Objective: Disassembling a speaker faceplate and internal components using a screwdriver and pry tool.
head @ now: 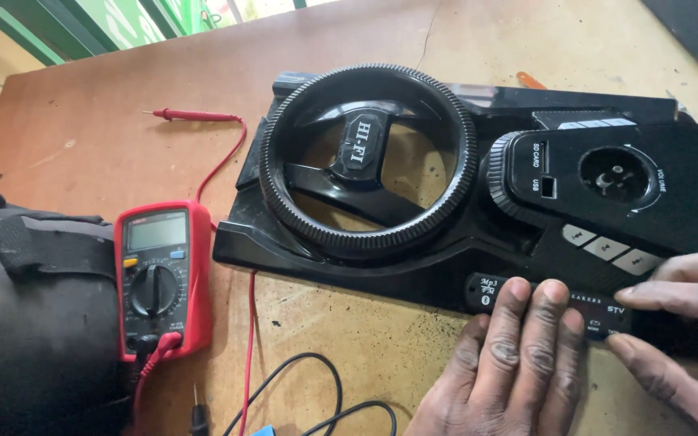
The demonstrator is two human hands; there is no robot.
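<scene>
- The black plastic speaker front panel lies flat on the wooden table, stretching from the middle out to the right edge.
- Left hand is laid flat, fingers together, tips pressing the panel's lower edge strip.
- Right hand comes in from the right, fingers loosely spread on that same strip.
- Off to the left sits a red multimeter with its red probe lying on the table, beside a dark bag.

Black bag and right hand cropped.
</scene>
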